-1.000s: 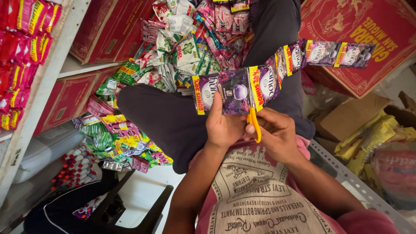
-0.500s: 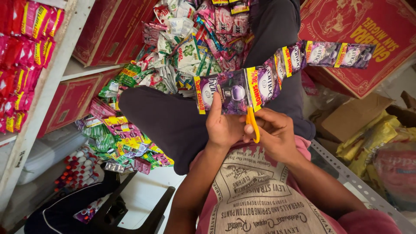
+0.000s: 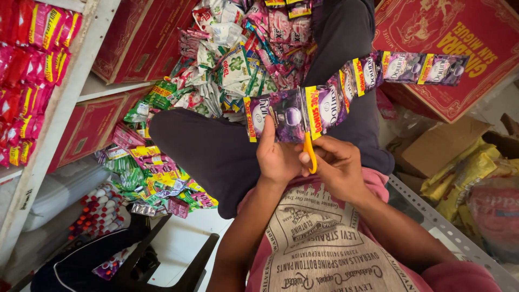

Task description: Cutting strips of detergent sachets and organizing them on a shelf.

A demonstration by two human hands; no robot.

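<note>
I count two hands: left hand (image 3: 278, 157), right hand (image 3: 338, 165). One pair of yellow-handled scissors (image 3: 309, 151). One strip of purple sachets (image 3: 351, 89), running toward 2 o'clock; I make out about six sachets, some folded, exact count unclear. Three red cartons: one (image 3: 459, 48) at 2 o'clock, one (image 3: 140, 38) at 11, one (image 3: 92, 127) at 9. One brown cardboard box (image 3: 440, 146) at 3. Loose sachets in heaps (image 3: 238, 59), too many to count.

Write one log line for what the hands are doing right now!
left hand: holds purple sachet strip | right hand: yellow scissors at seam between sachets | pile of sachets behind
</note>
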